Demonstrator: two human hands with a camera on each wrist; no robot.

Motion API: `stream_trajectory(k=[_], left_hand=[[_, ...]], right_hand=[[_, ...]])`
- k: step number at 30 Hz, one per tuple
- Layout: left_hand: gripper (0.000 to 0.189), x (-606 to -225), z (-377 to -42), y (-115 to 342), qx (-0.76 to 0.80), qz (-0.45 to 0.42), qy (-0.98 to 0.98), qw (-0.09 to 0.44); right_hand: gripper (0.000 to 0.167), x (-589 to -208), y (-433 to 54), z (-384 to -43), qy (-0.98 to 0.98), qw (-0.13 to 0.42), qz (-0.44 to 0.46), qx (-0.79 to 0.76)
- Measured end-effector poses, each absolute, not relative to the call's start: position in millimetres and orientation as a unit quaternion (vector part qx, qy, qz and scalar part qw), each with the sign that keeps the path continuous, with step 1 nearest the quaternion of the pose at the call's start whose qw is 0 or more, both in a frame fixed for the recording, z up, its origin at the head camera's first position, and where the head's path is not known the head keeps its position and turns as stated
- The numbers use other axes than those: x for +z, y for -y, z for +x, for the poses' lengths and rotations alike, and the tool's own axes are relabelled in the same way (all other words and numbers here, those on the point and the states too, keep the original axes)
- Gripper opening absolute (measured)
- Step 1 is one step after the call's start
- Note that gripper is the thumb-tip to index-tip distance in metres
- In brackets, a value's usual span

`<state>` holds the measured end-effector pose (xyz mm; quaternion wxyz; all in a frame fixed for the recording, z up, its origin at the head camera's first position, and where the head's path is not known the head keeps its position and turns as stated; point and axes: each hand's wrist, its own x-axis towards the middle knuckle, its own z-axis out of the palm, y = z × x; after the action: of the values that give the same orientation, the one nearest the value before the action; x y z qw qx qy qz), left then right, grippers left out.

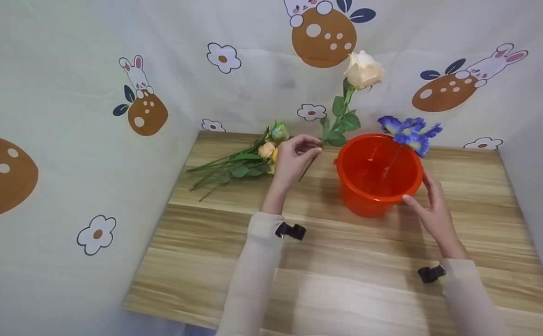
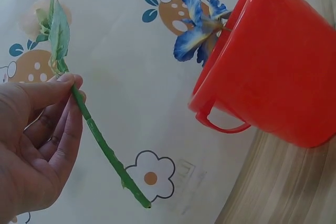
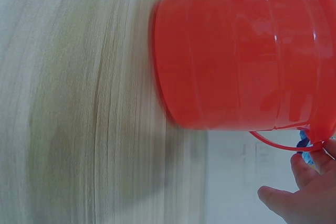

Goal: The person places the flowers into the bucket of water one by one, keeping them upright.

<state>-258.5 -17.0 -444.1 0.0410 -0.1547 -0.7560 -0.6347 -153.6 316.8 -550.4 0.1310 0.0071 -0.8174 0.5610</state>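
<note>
Pale cloth backdrop (image 1: 248, 91), w/ printed rabbits & daisies, stood behind & to the left. Below it ran a wood-grain tabletop (image 1: 206, 261). Biggest item on top: red bucket (image 1: 367, 207), upright, right of ctr.; clock dirs. below are from it, head view. Looked like thin plastic, so prob. light, smooth, a bit slippery & easily tipped; best hold = rim. At 9 o'clock lay a flower bunch (image 1: 241, 171), blooms toward the bucket, stems pointing away. Cream rose (image 1: 347, 122) was held up, bloom at approx. 12, lower stem end outside the bucket & not touching it. Rose looked artificial: prob. v. light, stem fairly stiff, petals soft & easily crushed, so mid-stem below the leaves seemed the right hold. Blue iris (image 1: 411, 134) leaned in the bucket, its thin stem inside, bloom over the rim at 1. R. hand (image 1: 432, 207), at 4, held the bucket by the rim, thumb & fingers spread along it; how firmly, couldn't tell. L. hand (image 1: 294, 161), at 9, pinched the rose stem betw. thumb & fingertips, just beside the bunch blooms.
</note>
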Motion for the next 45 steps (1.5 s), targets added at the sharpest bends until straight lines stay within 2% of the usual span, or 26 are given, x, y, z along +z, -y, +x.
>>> stream_trajectory(k=[20, 31, 45], left_hand=[[0.018, -436, -263, -17, -0.648, -0.175, 0.741, 0.02], [0.017, -438, -263, -39, -0.656, -0.18, 0.733, 0.023], [0.017, -445, -259, -65, -0.68, -0.182, 0.709, 0.042]], right_hand=[[0.081, -548, -316, -152, 0.824, 0.126, 0.003, 0.553], [0.075, -514, -298, -140, 0.814, 0.129, 0.011, 0.566], [0.078, -512, -299, -139, 0.817, 0.114, 0.0, 0.566]])
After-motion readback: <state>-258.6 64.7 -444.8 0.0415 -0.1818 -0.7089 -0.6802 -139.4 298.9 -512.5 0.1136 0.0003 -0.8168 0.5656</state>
